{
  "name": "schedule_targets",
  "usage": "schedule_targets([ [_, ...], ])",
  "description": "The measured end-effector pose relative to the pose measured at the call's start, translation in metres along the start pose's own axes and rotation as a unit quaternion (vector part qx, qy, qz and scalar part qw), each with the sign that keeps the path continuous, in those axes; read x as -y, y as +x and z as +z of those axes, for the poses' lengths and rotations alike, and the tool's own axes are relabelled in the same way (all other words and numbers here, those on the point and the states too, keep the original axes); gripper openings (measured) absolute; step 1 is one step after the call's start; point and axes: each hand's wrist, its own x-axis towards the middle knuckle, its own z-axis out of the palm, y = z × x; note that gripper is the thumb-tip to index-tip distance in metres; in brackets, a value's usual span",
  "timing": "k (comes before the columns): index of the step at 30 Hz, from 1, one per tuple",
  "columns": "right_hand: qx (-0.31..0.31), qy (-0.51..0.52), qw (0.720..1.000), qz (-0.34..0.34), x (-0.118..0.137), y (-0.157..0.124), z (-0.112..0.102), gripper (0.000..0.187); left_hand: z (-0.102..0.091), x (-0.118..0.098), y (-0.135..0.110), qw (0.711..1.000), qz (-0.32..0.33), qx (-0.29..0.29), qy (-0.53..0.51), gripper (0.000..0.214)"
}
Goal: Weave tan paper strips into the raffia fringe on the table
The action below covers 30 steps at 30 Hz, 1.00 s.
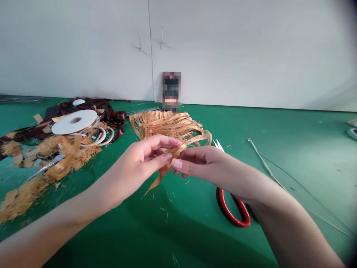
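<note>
Over the green table, my left hand and my right hand meet at the fingertips. Both pinch a short orange ribbon strip, whose loose end hangs down toward the table. Just behind the hands lies a bundle of frayed orange ribbon strands. Red-handled scissors lie under my right wrist, their blade tips showing beyond the hand.
At the left lie a white ribbon spool, dark brown ribbon, empty white rings and orange scraps and fluff. A thin stick lies at the right. A small dark box stands against the white wall.
</note>
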Motion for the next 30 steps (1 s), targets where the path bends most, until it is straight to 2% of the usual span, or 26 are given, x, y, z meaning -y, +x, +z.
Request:
schedule_targets([
  [7, -0.091, 0.114, 0.989, -0.032, 0.0, 0.008, 0.006, 0.022, 0.008, -0.003, -0.005, 0.995, 0.03, -0.028, 0.087, 0.03],
  [9, -0.091, 0.093, 0.991, -0.038, 0.001, 0.007, 0.004, 0.019, 0.008, -0.003, -0.006, 0.99, 0.049, -0.059, 0.116, 0.029],
  [11, -0.071, 0.039, 0.996, -0.033, 0.002, 0.004, 0.002, 0.018, 0.008, -0.005, -0.006, 0.981, 0.084, -0.105, 0.142, 0.027],
  [13, -0.041, -0.015, 0.999, -0.019, 0.002, 0.0, 0.0, 0.018, 0.007, -0.006, -0.006, 0.977, 0.104, -0.12, 0.145, 0.029],
  [19, 0.047, -0.078, 0.996, -0.001, 0.002, -0.007, -0.005, 0.017, 0.004, -0.011, -0.001, 0.996, 0.023, 0.041, 0.071, 0.027],
  [21, 0.05, -0.083, 0.995, 0.011, 0.003, -0.009, -0.007, 0.018, 0.003, -0.011, -0.001, 0.997, 0.025, 0.039, 0.064, 0.02],
  [24, 0.026, -0.083, 0.996, 0.023, 0.004, -0.011, -0.013, 0.016, 0.0, -0.008, 0.0, 0.997, 0.026, 0.005, 0.069, 0.011],
  [30, -0.03, -0.031, 0.999, -0.002, 0.008, -0.012, -0.023, 0.014, -0.004, -0.003, 0.0, 0.999, 0.007, -0.012, 0.043, 0.02],
])
